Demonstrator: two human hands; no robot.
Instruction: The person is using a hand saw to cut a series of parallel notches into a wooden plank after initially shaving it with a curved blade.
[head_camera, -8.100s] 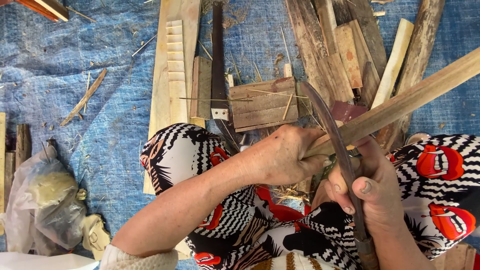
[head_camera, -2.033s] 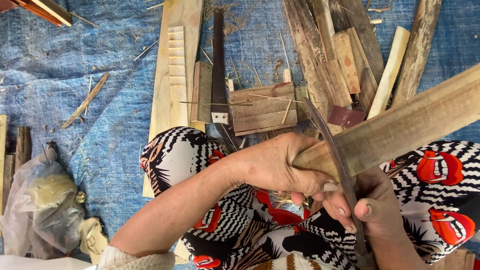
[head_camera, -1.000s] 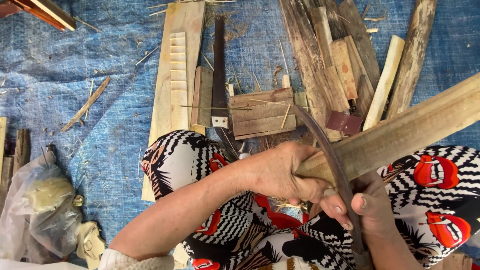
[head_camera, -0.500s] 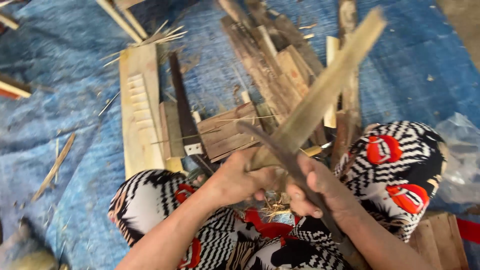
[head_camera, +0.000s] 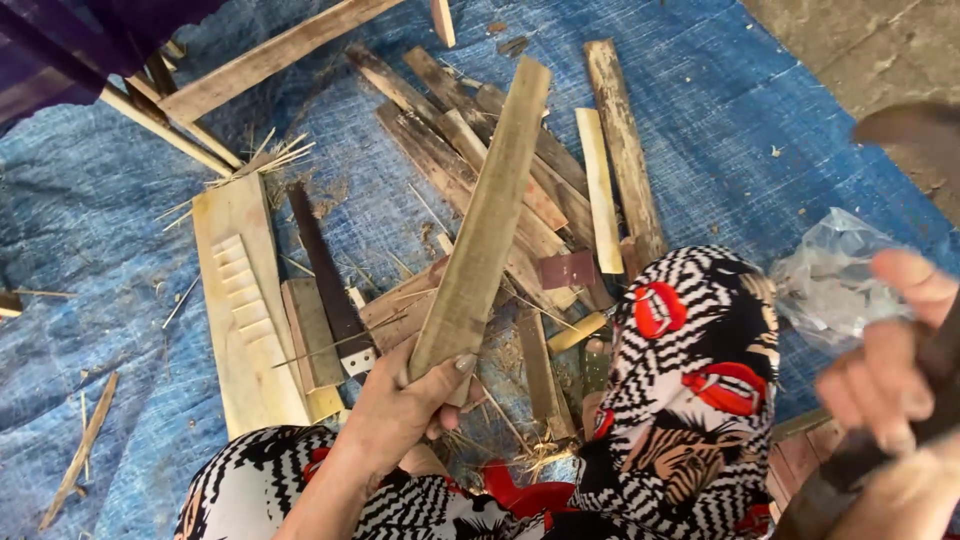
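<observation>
My left hand (head_camera: 400, 415) grips the near end of a long flat bamboo slat (head_camera: 485, 225), which stands up and points away from me over the wood pile. My right hand (head_camera: 885, 365) is raised at the right edge, blurred, closed around the dark handle of a curved knife (head_camera: 905, 125) whose blade tip shows near the top right. The knife is well apart from the slat. My knees in black-and-white patterned cloth (head_camera: 690, 390) fill the bottom of the view.
A blue tarp (head_camera: 90, 260) covers the ground. Split wood pieces and slats (head_camera: 560, 190) lie in a heap ahead. A pale notched board (head_camera: 240, 300) and a dark flat bar (head_camera: 325, 275) lie left. A clear plastic bag (head_camera: 830, 280) sits at right.
My right hand has pulled the knife off the slat and swung it up to the right. The left hand still holds the slat, now more upright. The view has shifted right.
</observation>
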